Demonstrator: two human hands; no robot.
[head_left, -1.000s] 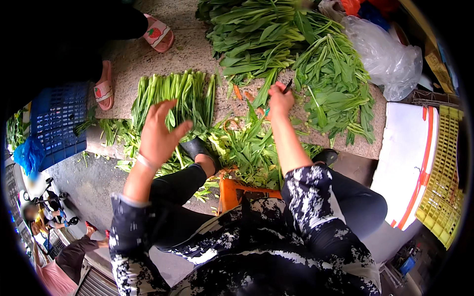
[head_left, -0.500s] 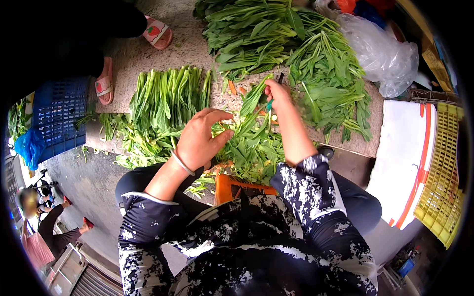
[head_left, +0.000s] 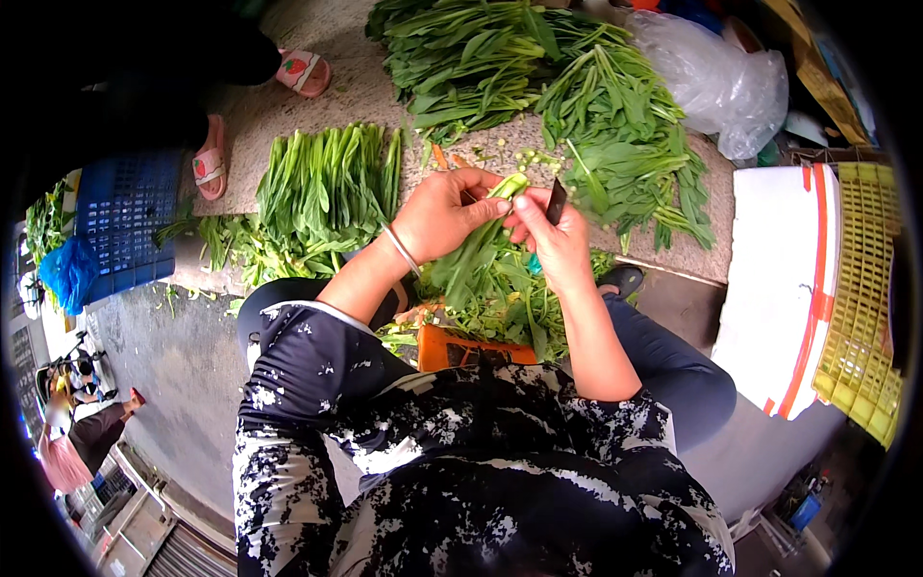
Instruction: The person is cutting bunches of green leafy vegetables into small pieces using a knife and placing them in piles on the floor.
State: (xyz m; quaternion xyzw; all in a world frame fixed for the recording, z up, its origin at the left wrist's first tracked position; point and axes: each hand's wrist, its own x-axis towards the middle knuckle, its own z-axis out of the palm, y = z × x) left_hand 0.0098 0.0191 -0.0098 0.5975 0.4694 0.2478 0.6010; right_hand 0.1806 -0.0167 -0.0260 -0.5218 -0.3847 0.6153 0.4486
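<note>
My left hand (head_left: 435,216), with a pale bracelet at its wrist, is closed around a leafy green stalk (head_left: 511,185). The stalk's cut end points up and away, and its leaves hang below my fingers. My right hand (head_left: 561,245) grips a small knife (head_left: 557,200) with its dark blade upward; a bit of green handle shows under the palm. The right thumb lies close to the stalk's end. Below both hands is a heap of loose leaves (head_left: 524,308). Trimmed greens (head_left: 327,183) lie in a neat row at the left.
Larger piles of greens (head_left: 461,72) cover the far side and right of the stone slab (head_left: 423,159). Cut stem bits (head_left: 538,157) are scattered there. Around stand a white foam box (head_left: 774,288), yellow crate (head_left: 860,308), blue crate (head_left: 130,212) and an orange plastic object (head_left: 461,348). Someone's pink slippers (head_left: 306,73) are at far left.
My left hand, open and empty before, has moved right and closed on the stalk. My right hand has come nearer to me, and the knife blade now stands upright beside the stalk.
</note>
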